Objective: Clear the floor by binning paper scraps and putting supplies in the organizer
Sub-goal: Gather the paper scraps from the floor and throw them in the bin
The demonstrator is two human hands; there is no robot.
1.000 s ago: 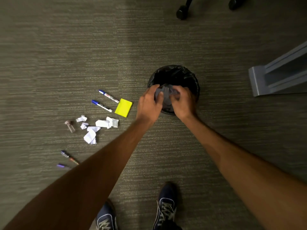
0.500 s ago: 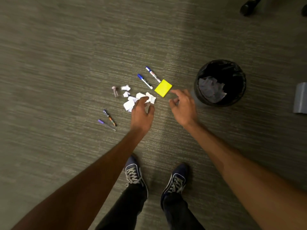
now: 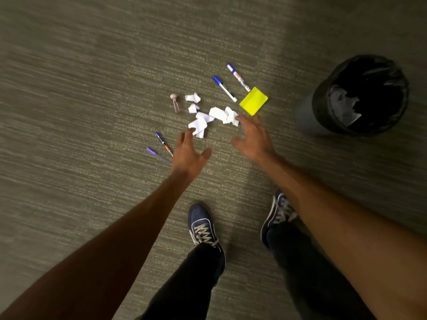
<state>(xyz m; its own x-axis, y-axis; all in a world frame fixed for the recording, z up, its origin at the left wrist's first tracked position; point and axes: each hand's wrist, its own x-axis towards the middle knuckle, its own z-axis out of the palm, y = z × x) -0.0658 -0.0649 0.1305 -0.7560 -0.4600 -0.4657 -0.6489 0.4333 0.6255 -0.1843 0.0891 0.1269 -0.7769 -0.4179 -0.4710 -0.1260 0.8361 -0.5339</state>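
Note:
Several white crumpled paper scraps (image 3: 209, 116) lie on the carpet. My left hand (image 3: 188, 153) hovers open just below them, fingertips at the nearest scrap. My right hand (image 3: 253, 137) is open too, fingertips touching the right end of the pile. A yellow sticky-note pad (image 3: 253, 100) lies right of the scraps, with two blue-capped markers (image 3: 224, 88) behind it. Two purple pens (image 3: 161, 144) lie left of my left hand. A small clear tube with a pink cap (image 3: 175, 102) sits left of the scraps. The black-lined bin (image 3: 360, 93) stands at the right with paper inside.
My two blue shoes (image 3: 204, 227) stand on the grey-green carpet (image 3: 92, 112) below the hands. No organizer is in view.
Both hands left the bin, where they pushed paper in, and moved left to the scrap pile. The view shifted, so the bin now sits at the right edge.

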